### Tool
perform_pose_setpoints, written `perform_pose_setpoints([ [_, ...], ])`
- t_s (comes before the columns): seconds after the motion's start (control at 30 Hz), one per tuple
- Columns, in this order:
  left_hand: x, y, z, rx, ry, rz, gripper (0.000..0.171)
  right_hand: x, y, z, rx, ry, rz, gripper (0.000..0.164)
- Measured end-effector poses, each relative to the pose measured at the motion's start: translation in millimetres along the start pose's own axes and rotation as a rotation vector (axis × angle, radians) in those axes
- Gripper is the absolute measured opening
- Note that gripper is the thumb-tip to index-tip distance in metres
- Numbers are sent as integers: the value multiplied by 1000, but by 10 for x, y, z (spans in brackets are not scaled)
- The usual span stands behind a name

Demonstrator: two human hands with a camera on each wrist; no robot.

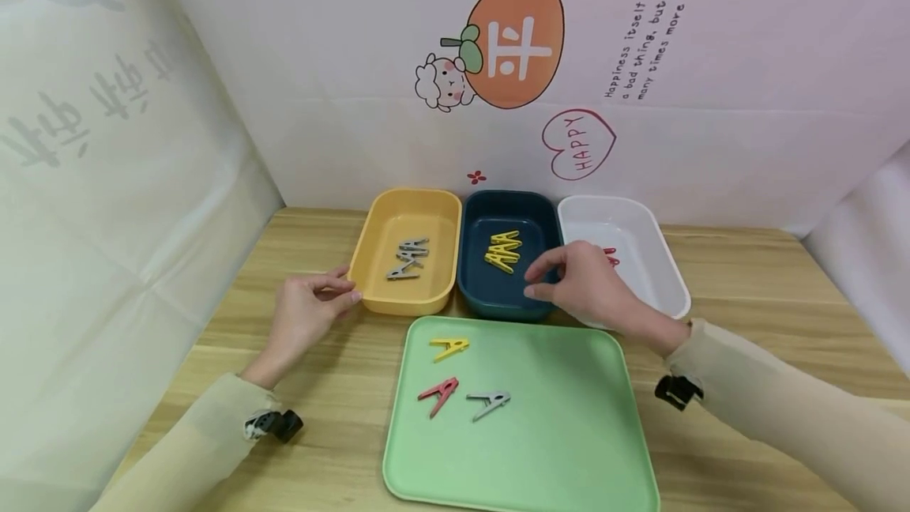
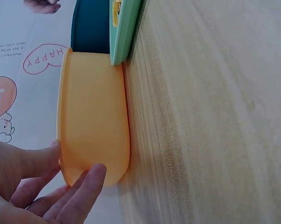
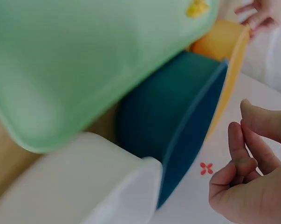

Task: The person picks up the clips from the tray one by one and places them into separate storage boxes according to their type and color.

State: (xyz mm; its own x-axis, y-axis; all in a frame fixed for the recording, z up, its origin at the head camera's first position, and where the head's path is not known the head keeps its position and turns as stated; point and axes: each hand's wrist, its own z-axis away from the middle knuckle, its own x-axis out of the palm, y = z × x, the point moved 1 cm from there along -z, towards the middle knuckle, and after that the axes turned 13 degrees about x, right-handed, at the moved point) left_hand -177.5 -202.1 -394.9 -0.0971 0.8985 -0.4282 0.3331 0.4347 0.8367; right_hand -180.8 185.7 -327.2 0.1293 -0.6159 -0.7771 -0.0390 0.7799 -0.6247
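My left hand (image 1: 309,314) rests its fingertips on the left side of a yellow bin (image 1: 405,306); in the left wrist view its thumb touches the rim. Several grey clothespins (image 1: 411,251) lie inside that bin. Over the right part of a dark blue bin (image 1: 498,308) hovers my right hand (image 1: 586,283), fingers loosely bent and holding nothing. Yellow clothespins (image 1: 503,257) lie in the blue bin. A white bin (image 1: 654,275) holds red clothespins (image 1: 611,257), partly hidden by the right hand. On a green tray (image 1: 554,433) are a yellow clothespin (image 1: 455,346), a red clothespin (image 1: 446,388) and a grey clothespin (image 1: 498,398).
The three bins stand side by side against a white printed backdrop (image 1: 341,148). In front of them the tray lies on a wooden table (image 1: 327,425). White cloth (image 1: 128,259) hangs along the left side.
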Motion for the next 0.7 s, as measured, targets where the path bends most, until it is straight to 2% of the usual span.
perform_pose_setpoints([
  [0.23, 1, 13, -6, -6, 0, 2, 18, 122, 146, 331, -51, 27, -76, 9],
  [0.37, 1, 22, -1, -12, -1, 4, 18, 191, 213, 501, -46, -7, -94, 10],
  [0.53, -4, 24, -1, 0, 1, 1, 17, 286, 259, 640, -28, -72, -64, 13],
  [0.7, -1, 16, 0, 2, 2, -2, 16, 409, 255, 709, -65, -134, -13, 15],
])
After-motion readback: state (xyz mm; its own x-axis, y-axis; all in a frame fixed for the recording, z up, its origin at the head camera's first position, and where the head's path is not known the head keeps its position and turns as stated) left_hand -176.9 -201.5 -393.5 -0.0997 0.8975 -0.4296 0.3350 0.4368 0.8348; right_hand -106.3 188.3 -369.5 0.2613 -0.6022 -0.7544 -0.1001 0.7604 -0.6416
